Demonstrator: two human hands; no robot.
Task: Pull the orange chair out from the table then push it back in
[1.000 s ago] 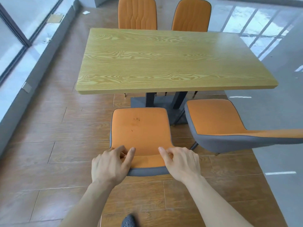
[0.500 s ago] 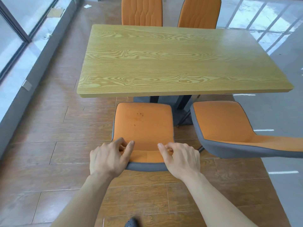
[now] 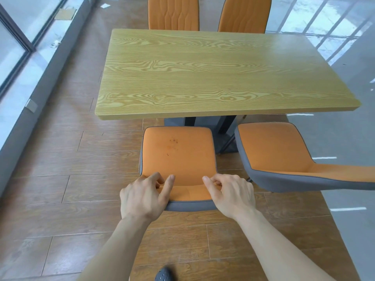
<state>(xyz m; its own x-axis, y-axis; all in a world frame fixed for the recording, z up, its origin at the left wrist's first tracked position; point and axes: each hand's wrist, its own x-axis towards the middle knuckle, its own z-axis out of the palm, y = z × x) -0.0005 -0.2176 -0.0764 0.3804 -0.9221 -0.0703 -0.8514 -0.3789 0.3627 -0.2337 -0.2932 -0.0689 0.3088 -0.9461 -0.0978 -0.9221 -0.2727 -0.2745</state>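
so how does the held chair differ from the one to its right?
The held chair has both hands, left hand and right hand, gripping its backrest top; the neighbouring chair is untouched. The held chair faces the table squarely; the neighbouring chair is turned at an angle, its back running off to the right. The held chair's seat has dark specks; the neighbour's looks clean. Both have orange upholstery with grey shells, seats clear of the table edge.
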